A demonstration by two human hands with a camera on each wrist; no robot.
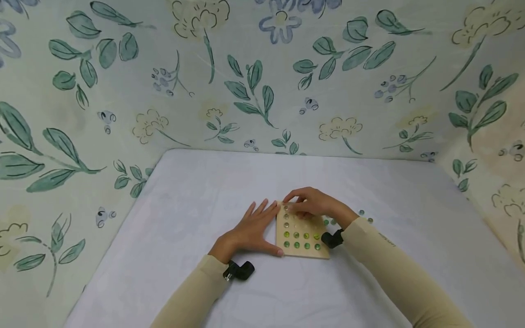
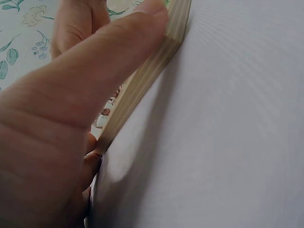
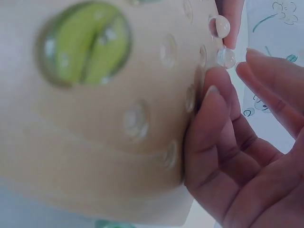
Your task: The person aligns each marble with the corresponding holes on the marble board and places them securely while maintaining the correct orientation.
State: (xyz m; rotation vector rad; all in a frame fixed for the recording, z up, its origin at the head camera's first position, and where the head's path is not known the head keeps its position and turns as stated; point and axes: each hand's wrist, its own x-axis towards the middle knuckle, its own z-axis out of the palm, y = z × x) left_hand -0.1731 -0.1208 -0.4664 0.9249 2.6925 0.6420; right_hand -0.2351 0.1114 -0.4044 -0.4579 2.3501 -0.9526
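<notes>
A square wooden board (image 1: 303, 248) lies on the white table (image 1: 184, 205). Its near rows hold green marbles (image 1: 296, 235), and clear marbles (image 3: 135, 121) sit in dimples farther back. My left hand (image 1: 254, 228) lies flat on the table with straight fingers, its thumb (image 2: 118, 52) pressed against the board's left edge (image 2: 142, 90). My right hand (image 1: 311, 205) curls over the board's far left corner. There a fingertip (image 3: 230, 12) pinches a clear marble (image 3: 219, 26), with a second clear marble (image 3: 227, 57) just below it. The other fingers (image 3: 213, 123) rest against the board.
A few loose green marbles (image 1: 361, 212) lie on the table just right of the board. Floral-patterned walls (image 1: 262, 82) close in the table at the back and on both sides. Small black wrist cameras (image 1: 239, 269) sit on both sleeves.
</notes>
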